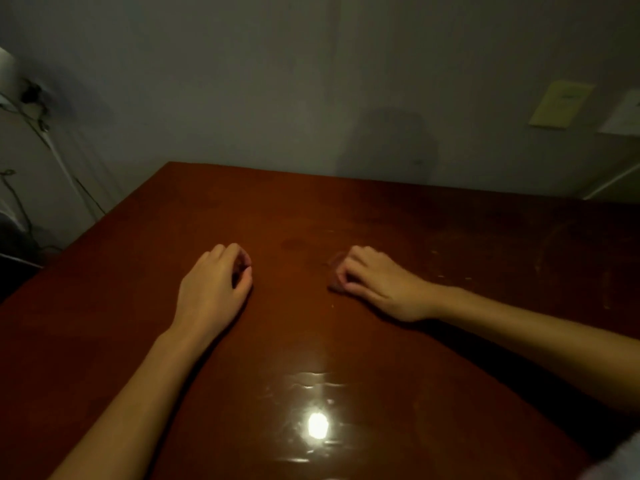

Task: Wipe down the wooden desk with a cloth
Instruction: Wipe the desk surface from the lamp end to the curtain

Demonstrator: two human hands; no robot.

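Now both grips rest on the glossy reddish-brown wooden worktop [311,209], the right one on the cloth.
The right grip [377,282], a bare hand, lies knuckles up with its fingers curled round a small crumpled reddish-brown cloth [335,287], pinning it to the worktop right of centre; in the dim light only the cloth's edge shows past the fingertips. The left grip [211,282], well apart to the left, rests on the wood with fingers loosely curled and nothing in them. A bright round glare [318,425] sits on the near surface between the forearms. On the grey wall [277,81] behind hang a pale yellow paper note [561,103] and a white sheet [623,116]; dark cables [34,109] trail at far left.
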